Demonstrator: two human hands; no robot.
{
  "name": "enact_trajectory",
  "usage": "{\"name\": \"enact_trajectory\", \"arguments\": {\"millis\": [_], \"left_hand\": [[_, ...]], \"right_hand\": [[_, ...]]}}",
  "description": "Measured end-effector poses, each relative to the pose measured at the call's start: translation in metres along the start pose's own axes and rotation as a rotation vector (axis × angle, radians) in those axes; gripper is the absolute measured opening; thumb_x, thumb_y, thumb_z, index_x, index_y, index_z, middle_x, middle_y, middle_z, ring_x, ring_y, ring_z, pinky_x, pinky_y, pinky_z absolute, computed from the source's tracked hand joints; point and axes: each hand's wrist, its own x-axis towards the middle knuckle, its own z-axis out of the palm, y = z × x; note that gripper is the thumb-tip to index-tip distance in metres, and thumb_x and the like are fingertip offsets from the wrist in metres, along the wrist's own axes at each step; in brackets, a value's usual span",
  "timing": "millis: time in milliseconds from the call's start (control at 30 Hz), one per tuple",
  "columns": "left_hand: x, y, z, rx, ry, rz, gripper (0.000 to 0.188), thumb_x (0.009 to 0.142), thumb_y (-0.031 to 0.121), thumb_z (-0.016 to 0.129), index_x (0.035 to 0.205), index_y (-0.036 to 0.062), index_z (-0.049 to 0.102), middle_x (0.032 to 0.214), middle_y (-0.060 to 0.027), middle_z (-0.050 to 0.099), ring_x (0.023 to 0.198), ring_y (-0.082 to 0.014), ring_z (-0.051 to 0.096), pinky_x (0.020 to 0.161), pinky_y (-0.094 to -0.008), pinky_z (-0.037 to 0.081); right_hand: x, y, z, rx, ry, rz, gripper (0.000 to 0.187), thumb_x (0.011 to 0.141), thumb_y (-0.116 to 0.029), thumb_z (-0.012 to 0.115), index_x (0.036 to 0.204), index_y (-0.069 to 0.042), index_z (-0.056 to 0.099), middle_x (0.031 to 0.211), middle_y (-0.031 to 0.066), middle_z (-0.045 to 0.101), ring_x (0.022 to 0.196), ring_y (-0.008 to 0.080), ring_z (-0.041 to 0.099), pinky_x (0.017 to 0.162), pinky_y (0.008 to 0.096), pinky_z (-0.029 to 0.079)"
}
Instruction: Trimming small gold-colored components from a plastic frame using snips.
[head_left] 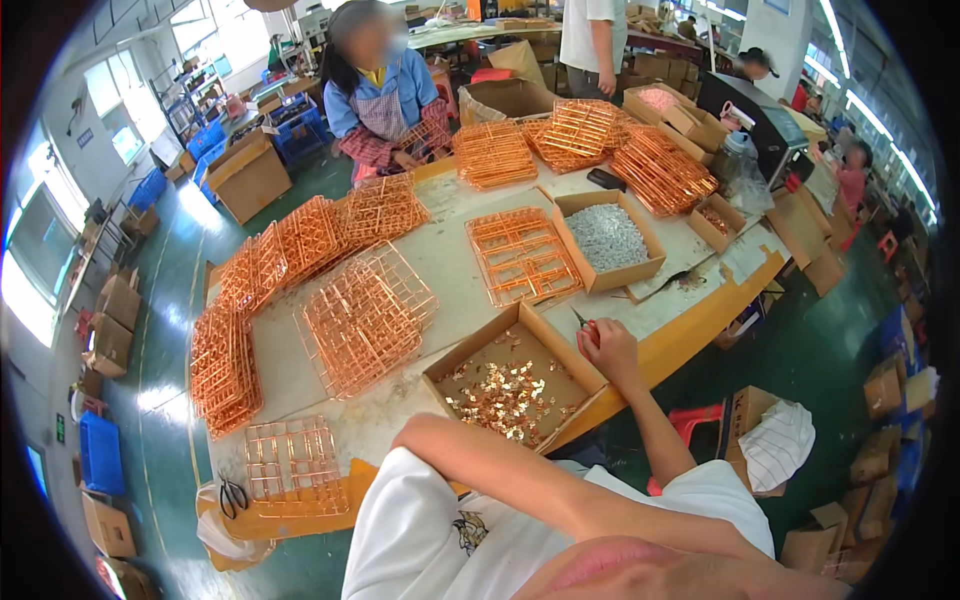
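Observation:
My right hand (607, 352) is closed around a small pair of red-handled pliers (583, 324), whose dark tip points up and left. It is over the back right corner of a shallow cardboard tray (562, 348). Many small shiny copper-coloured metal pieces (512, 400) lie loose in that tray. My left forearm (520, 465) is bent across my body toward the right, and the left hand does not show. Just beyond the tray, a flat copper-coloured wire rack (523, 256) lies on the table, beside a cardboard box (625, 276) of small silvery pieces (608, 236).
Stacks of copper-coloured wire racks (365, 320) cover the table's left side, with more racks (665, 170) at the back. Black-handled scissors (233, 497) lie at the near left edge. Across the table, a person in blue (375, 115) handles a rack. A red stool (695, 420) stands right.

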Motion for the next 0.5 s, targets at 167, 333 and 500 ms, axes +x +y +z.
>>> {"name": "enact_trajectory", "arguments": {"millis": [167,333,500], "left_hand": [[0.035,-0.020,-0.019,-0.398,-0.208,-0.001,0.064,0.105,0.013,0.061,0.159,0.0026,0.028,0.157,-0.0142,0.044,0.139,-0.0209,0.048,0.113,-0.0358,0.045],[0.053,-0.024,-0.023,-0.470,-0.230,0.045,0.071,0.106,0.012,0.060,0.165,0.0051,0.022,0.164,-0.0138,0.039,0.146,-0.0223,0.045,0.117,-0.0366,0.043],[0.071,-0.015,-0.032,-0.227,-0.083,0.096,0.062,0.103,0.017,0.066,0.154,-0.0064,0.040,0.143,-0.0160,0.060,0.122,-0.0198,0.061,0.103,-0.0349,0.049]], "right_hand": [[0.000,-0.002,0.007,0.030,0.040,0.013,0.024,0.090,-0.029,0.071,0.095,-0.005,0.066,0.088,0.0137,0.068,0.085,0.0348,0.067,0.071,0.0462,0.055],[-0.004,-0.003,0.006,0.050,0.042,0.003,0.024,0.092,-0.030,0.070,0.095,-0.006,0.066,0.089,0.0143,0.068,0.085,0.0355,0.067,0.071,0.0471,0.055],[-0.009,0.006,0.013,0.035,0.007,0.020,0.027,0.094,-0.033,0.067,0.097,-0.007,0.066,0.091,0.0140,0.069,0.086,0.0353,0.067,0.072,0.0478,0.057]]}}
